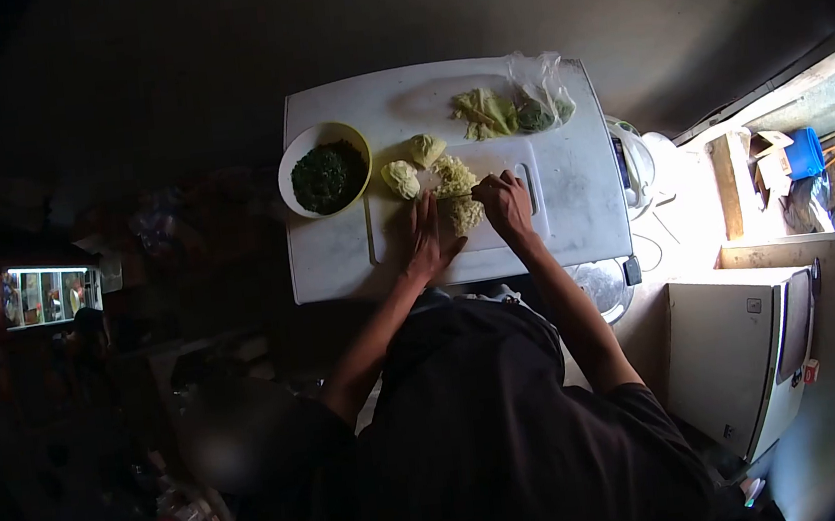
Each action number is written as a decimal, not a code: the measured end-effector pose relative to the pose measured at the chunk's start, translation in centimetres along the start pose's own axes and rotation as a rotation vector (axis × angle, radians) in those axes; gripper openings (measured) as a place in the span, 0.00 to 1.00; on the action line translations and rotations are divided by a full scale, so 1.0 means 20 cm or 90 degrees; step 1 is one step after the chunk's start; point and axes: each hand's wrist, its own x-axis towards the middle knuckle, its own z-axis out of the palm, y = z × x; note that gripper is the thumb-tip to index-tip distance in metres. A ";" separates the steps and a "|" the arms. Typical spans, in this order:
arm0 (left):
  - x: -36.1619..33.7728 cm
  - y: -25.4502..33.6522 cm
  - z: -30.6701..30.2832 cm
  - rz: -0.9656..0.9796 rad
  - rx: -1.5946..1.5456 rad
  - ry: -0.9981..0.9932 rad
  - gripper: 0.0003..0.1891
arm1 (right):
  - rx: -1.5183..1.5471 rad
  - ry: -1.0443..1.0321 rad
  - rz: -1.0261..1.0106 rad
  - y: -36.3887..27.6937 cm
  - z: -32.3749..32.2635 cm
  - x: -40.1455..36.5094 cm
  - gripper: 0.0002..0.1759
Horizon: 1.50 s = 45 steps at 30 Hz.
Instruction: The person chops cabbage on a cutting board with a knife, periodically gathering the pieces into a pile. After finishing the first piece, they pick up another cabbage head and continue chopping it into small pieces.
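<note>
Chopped pale cabbage [467, 218] lies in a heap on a white cutting board [559, 219]. My right hand [506, 204] is closed at the right of the heap, around what looks like a knife handle; a thin dark blade points left over the cabbage. On the heap's left side my left hand [425, 237] rests on the board, fingers stretched out and lying nearly flat. Two pale cabbage pieces, one [401, 179] lower and one [426, 149] higher, sit just beyond my left fingertips. A bowl [364, 152] with chopped dark greens [328, 178] stands at the left.
Loose green leaves [485, 113] and a clear plastic bag [541, 88] with something green lie at the table's [586, 179] far right. A white fridge [723, 352] stands at the lower right. Beyond an opening is a blue container [803, 154].
</note>
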 end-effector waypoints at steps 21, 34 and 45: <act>-0.11 -0.03 -0.18 -0.037 -0.093 0.024 0.32 | 0.015 0.013 0.206 0.14 0.05 -0.07 0.06; -0.01 -0.05 -0.21 0.035 0.013 0.033 0.07 | 0.053 0.043 0.133 -0.07 -0.02 -0.25 0.04; 0.07 -0.03 -0.15 -0.122 -0.086 0.083 0.09 | 0.078 0.056 0.200 -0.17 -0.07 -0.26 0.05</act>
